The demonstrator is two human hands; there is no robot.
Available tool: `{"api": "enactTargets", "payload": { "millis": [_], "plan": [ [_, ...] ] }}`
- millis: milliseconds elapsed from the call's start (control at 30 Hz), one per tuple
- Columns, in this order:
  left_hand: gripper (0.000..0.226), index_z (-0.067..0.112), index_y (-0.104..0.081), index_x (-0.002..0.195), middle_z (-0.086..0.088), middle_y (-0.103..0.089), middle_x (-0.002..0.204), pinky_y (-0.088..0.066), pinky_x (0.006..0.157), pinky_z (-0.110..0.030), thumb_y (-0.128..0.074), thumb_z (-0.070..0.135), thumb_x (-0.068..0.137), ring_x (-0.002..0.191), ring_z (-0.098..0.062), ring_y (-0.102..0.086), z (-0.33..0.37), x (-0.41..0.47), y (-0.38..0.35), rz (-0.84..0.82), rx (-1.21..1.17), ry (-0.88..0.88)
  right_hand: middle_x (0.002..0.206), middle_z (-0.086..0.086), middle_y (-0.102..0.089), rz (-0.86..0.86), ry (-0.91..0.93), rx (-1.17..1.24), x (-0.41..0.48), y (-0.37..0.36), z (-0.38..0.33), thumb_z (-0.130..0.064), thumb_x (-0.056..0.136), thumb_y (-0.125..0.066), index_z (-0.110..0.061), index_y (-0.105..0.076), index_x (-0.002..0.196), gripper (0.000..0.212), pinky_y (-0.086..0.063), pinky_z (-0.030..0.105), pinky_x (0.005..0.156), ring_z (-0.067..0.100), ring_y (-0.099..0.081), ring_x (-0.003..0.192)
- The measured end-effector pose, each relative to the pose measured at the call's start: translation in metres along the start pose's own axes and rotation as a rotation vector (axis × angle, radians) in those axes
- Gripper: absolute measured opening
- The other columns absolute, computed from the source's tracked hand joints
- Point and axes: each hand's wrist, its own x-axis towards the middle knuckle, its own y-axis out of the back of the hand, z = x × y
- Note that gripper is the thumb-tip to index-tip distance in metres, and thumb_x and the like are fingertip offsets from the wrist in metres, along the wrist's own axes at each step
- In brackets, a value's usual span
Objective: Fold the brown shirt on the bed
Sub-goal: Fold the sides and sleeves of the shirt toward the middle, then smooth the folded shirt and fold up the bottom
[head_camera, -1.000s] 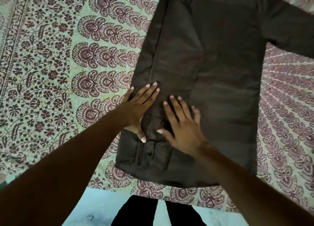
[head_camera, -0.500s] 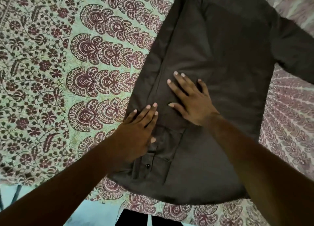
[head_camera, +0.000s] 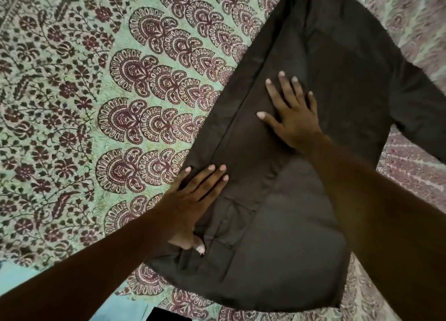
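Note:
The brown shirt lies flat on the bed, running from the near edge up to the top right. Its left sleeve is folded in over the body, with the cuff near the bottom hem. The other sleeve still sticks out to the right. My left hand rests flat on the folded sleeve near the cuff, fingers apart, at the shirt's left edge. Farther up the same sleeve, my right hand presses flat with fingers spread. Neither hand grips the cloth.
The bedsheet is pale green with maroon fan and flower prints and spreads wide to the left. The bed's near edge runs just below the shirt hem, with light blue floor beyond it.
My right hand has slid up along the folded sleeve, away from me. My left hand has stayed near the cuff. The view has tilted and shifted left.

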Motion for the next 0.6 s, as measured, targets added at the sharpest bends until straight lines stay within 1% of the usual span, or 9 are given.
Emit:
{"api": "enactTargets", "payload": {
  "millis": [67, 100, 167, 267, 333, 433, 500, 567, 600],
  "plan": [
    [0.165, 0.023, 0.032, 0.158, 0.003, 0.042, 0.164, 0.024, 0.121, -0.047, -0.073, 0.09, 0.048, 0.152, -0.017, 0.038, -0.001, 0.0, 0.0, -0.019, -0.007, -0.005, 0.174, 0.002, 0.004, 0.017, -0.095, 0.047, 0.002, 0.004, -0.01, -0.078, 0.098, -0.027, -0.036, -0.006, 0.165, 0.082, -0.01, 0.061, 0.126, 0.03, 0.001, 0.161],
    [0.166, 0.023, 0.031, 0.158, 0.003, 0.04, 0.165, 0.023, 0.121, -0.048, -0.072, 0.091, 0.047, 0.152, -0.017, 0.037, -0.001, 0.0, 0.001, -0.025, -0.004, -0.008, 0.174, 0.006, 0.002, 0.04, -0.077, 0.03, -0.005, 0.004, -0.019, -0.077, 0.098, -0.029, -0.031, -0.007, 0.166, 0.085, -0.011, 0.06, 0.126, 0.032, 0.001, 0.16],
    [0.167, 0.021, 0.027, 0.16, 0.002, 0.036, 0.167, 0.017, 0.123, -0.051, -0.068, 0.094, 0.043, 0.155, -0.019, 0.033, -0.002, 0.0, 0.004, -0.038, 0.013, -0.012, 0.174, 0.008, 0.0, 0.057, 0.059, 0.005, -0.03, 0.001, -0.041, -0.074, 0.099, -0.033, -0.023, -0.011, 0.166, 0.086, -0.014, 0.057, 0.127, 0.031, 0.0, 0.161],
    [0.167, 0.021, 0.027, 0.16, 0.001, 0.036, 0.167, 0.013, 0.124, -0.055, -0.057, 0.103, 0.042, 0.155, -0.02, 0.033, -0.004, -0.001, 0.009, -0.071, -0.007, -0.033, 0.174, 0.007, -0.002, 0.028, 0.227, -0.004, -0.079, -0.013, -0.058, -0.069, 0.1, -0.038, -0.02, -0.019, 0.165, 0.083, -0.017, 0.055, 0.126, 0.028, -0.001, 0.161],
    [0.167, 0.02, 0.026, 0.16, 0.0, 0.034, 0.168, 0.011, 0.125, -0.056, -0.056, 0.104, 0.041, 0.156, -0.021, 0.031, -0.003, -0.002, 0.012, -0.077, 0.014, -0.035, 0.174, 0.008, -0.004, 0.019, 0.175, 0.016, -0.111, -0.023, -0.057, -0.07, 0.099, -0.039, -0.02, -0.024, 0.164, 0.084, -0.017, 0.054, 0.126, 0.03, -0.003, 0.161],
    [0.17, 0.018, 0.022, 0.162, -0.002, 0.03, 0.17, 0.005, 0.127, -0.059, -0.059, 0.103, 0.039, 0.157, -0.023, 0.026, 0.003, -0.003, 0.014, -0.071, 0.067, -0.008, 0.174, 0.01, -0.002, -0.045, 0.175, 0.007, -0.151, -0.035, -0.046, -0.075, 0.097, -0.032, -0.022, -0.018, 0.165, 0.087, -0.019, 0.056, 0.126, 0.032, -0.004, 0.161],
    [0.169, 0.018, 0.023, 0.161, -0.002, 0.031, 0.17, 0.006, 0.127, -0.058, -0.06, 0.102, 0.04, 0.157, -0.023, 0.026, 0.01, -0.003, 0.017, -0.084, 0.11, 0.018, 0.174, 0.009, -0.003, -0.046, 0.172, 0.041, -0.168, -0.036, -0.036, -0.074, 0.099, -0.028, -0.022, -0.017, 0.165, 0.085, -0.02, 0.055, 0.126, 0.031, -0.006, 0.161],
    [0.161, 0.018, 0.017, 0.163, -0.003, 0.027, 0.171, 0.007, 0.127, -0.055, -0.06, 0.099, 0.047, 0.159, -0.024, 0.021, 0.018, -0.007, 0.021, -0.063, 0.135, 0.06, 0.174, 0.01, -0.007, -0.022, 0.104, 0.151, -0.178, -0.034, -0.029, -0.071, 0.1, -0.028, -0.021, -0.02, 0.165, 0.082, -0.016, 0.051, 0.128, 0.031, -0.009, 0.16],
    [0.15, 0.018, 0.009, 0.165, -0.003, 0.02, 0.173, 0.001, 0.127, -0.053, -0.058, 0.095, 0.055, 0.161, -0.024, 0.012, 0.025, -0.007, 0.022, -0.026, 0.128, 0.087, 0.173, 0.011, -0.011, 0.0, 0.062, 0.213, -0.183, -0.031, -0.025, -0.068, 0.101, -0.029, -0.019, -0.023, 0.164, 0.08, -0.016, 0.049, 0.127, 0.03, -0.012, 0.16]
  ]
}}
